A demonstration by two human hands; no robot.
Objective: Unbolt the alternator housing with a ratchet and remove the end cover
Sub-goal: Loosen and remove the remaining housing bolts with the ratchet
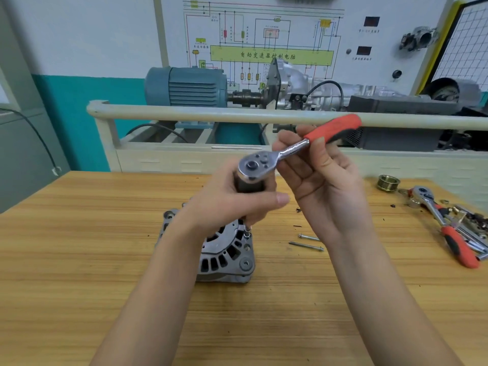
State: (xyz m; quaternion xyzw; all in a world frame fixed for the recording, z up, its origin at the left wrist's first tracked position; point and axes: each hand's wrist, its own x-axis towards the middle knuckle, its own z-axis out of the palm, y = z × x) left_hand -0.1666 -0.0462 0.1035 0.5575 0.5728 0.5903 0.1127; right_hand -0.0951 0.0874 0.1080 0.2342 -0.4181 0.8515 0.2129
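Head view: at centre frame the left hand [237, 199] grips a dark socket extension [249, 184] under the ratchet [293, 149] head, its lower tip on a bolt at the alternator [224, 249] rim. The right hand [322, 175] pinches the ratchet's shank by the red handle. Alternator stands on the wooden surface [79, 247]; two loose bolts [307, 241] lie just right of it, a second ratchet [446, 225] at far right.

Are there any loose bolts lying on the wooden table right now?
Yes, two long silver bolts lie on the wooden table, just right of the grey metal alternator.
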